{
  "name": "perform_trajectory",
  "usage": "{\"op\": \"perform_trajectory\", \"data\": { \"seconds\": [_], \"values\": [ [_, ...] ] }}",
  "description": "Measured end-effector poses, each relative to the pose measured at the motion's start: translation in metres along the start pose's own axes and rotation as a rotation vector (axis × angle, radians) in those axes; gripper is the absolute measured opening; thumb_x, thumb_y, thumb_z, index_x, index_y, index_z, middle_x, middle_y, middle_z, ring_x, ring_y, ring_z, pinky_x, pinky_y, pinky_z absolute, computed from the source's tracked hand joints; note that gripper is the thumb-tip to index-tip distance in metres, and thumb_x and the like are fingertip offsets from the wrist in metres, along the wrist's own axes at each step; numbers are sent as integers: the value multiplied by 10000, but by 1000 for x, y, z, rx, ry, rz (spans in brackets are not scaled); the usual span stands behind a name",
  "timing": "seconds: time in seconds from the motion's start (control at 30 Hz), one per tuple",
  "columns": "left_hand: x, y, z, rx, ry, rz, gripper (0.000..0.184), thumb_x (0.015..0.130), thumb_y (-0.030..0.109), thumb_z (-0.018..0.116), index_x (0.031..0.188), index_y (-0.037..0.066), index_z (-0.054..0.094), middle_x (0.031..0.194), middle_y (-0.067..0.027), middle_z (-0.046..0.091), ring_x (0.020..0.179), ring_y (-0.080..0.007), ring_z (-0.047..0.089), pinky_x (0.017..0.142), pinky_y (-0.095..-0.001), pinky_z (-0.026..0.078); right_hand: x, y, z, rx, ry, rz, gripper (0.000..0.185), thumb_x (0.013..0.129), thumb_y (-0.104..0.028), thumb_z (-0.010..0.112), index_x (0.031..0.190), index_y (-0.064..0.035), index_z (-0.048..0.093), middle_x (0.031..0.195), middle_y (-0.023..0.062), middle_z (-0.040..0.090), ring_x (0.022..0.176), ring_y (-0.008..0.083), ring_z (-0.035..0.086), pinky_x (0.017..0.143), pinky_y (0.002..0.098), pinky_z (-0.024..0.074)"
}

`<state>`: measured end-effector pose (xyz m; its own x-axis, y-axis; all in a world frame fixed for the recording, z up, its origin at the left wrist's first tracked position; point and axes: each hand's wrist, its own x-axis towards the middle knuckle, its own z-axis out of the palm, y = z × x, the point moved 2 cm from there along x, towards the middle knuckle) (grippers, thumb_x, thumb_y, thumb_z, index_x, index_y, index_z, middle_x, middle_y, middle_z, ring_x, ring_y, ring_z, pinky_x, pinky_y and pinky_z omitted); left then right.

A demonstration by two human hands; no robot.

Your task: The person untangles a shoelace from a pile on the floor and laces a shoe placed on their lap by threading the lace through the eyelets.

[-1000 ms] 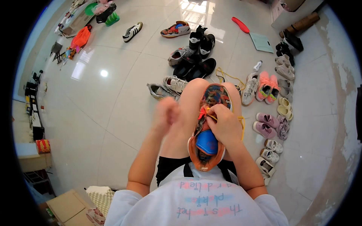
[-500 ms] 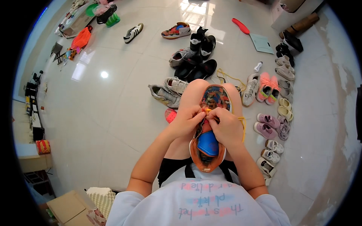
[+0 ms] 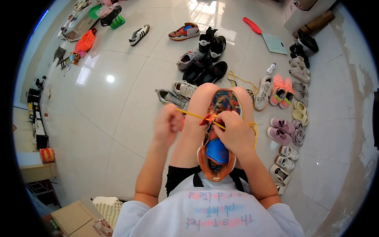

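Observation:
On my lap, between my thighs, rests an orange sneaker with a patterned toe and a blue inner part. My left hand, slightly blurred, is closed on a yellow shoelace and holds it taut out to the left of the shoe. The lace runs through the lacing area near a red flap. My right hand lies over the shoe's right side, fingers bent and closed around lace at the eyelets; its fingertips are partly hidden. More yellow lace hangs at the right, beside my thigh.
Several shoes stand ahead on the tiled floor, including black shoes and a matching orange sneaker. At the right are rows of shoes, with pink sneakers among them. A dustpan and an orange basket lie farther off.
My left hand has moved left, away from the shoe, drawing the yellow shoelace out straight. My right hand stays at the eyelets.

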<state>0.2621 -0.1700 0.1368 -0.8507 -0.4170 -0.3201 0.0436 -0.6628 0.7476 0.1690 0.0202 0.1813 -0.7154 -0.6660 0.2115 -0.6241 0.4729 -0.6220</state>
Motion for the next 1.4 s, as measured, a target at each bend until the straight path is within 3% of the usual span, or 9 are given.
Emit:
{"op": "perform_trajectory", "data": {
  "seconds": [0.17, 0.3, 0.43, 0.57, 0.77, 0.93, 1.1, 1.17, 1.4],
  "values": [
    [-14, 121, -87, -622, 231, 504, 282, 937, 136, 431, 660, 86, 412, 556, 3, 335, 500, -106, 307, 481, -262, 279, 0, 6, 1, 11, 21, -45, 192, 719, -105, 726, 856, -75, 595, 803, 80, 592, 729, 246, 601, 632, 338, 487],
    [-24, 160, -128, -28, 633, 945, 214, 902, 82, 446, 718, 20, 536, 730, -53, 539, 661, -130, 472, 600, -253, 404, -5, 10, -3, 161, -39, 59, 207, 710, -65, 716, 884, -65, 604, 790, 78, 584, 710, 219, 610, 635, 320, 492],
    [-3, 83, -69, 470, 520, 823, 130, 853, 20, 491, 812, -21, 607, 834, -77, 607, 778, -136, 562, 730, -259, 468, -9, 11, -8, 178, -69, 21, 199, 722, -36, 694, 895, -68, 601, 794, 77, 570, 694, 223, 599, 639, 309, 489],
    [5, 2, -21, 478, -88, 421, 93, 815, -22, 528, 875, -12, 598, 846, -85, 599, 706, -144, 587, 612, -277, 476, -11, 8, -21, 390, -29, 105, 178, 748, -24, 688, 901, -52, 602, 797, 52, 581, 683, 172, 597, 645, 282, 485],
    [4, -33, 38, 903, -140, 228, 81, 829, -10, 552, 900, 0, 590, 765, -29, 571, 657, -74, 527, 577, -243, 436, -9, 17, -28, 857, 278, 242, 152, 807, -1, 665, 933, -7, 581, 817, 25, 600, 685, 71, 547, 633, 229, 467],
    [2, -34, 35, 940, -318, 183, 144, 871, 130, 588, 796, 7, 587, 624, -49, 507, 578, -104, 466, 564, -274, 404, -5, 4, -19, 272, 216, 8, 423, 678, -44, 727, 1071, -75, 574, 1124, 121, 577, 1100, 305, 512, 938, 416, 412],
    [5, -27, 7, 672, -193, 39, 131, 870, 130, 596, 807, 16, 588, 634, 2, 513, 623, -67, 454, 571, -236, 389, -5, 10, -5, 8, -4, -44, 564, 651, -105, 765, 1178, -92, 562, 1233, 106, 553, 1190, 310, 459, 1035, 426, 330],
    [7, -21, 14, 738, -101, 268, 114, 862, 131, 621, 836, 24, 591, 642, 33, 510, 636, -63, 457, 570, -233, 385, -3, 11, -3, -6, -25, -67, 562, 662, -123, 751, 1181, -91, 540, 1238, 109, 529, 1207, 292, 441, 1038, 443, 293],
    [8, -48, 24, 783, -342, 133, 119, 874, 137, 609, 850, 24, 578, 683, 17, 530, 593, -60, 476, 528, -229, 397, -1, 9, -2, -51, -24, -79, 577, 651, -119, 757, 1185, -89, 539, 1218, 106, 539, 1192, 283, 454, 1032, 434, 297]
  ]
}}
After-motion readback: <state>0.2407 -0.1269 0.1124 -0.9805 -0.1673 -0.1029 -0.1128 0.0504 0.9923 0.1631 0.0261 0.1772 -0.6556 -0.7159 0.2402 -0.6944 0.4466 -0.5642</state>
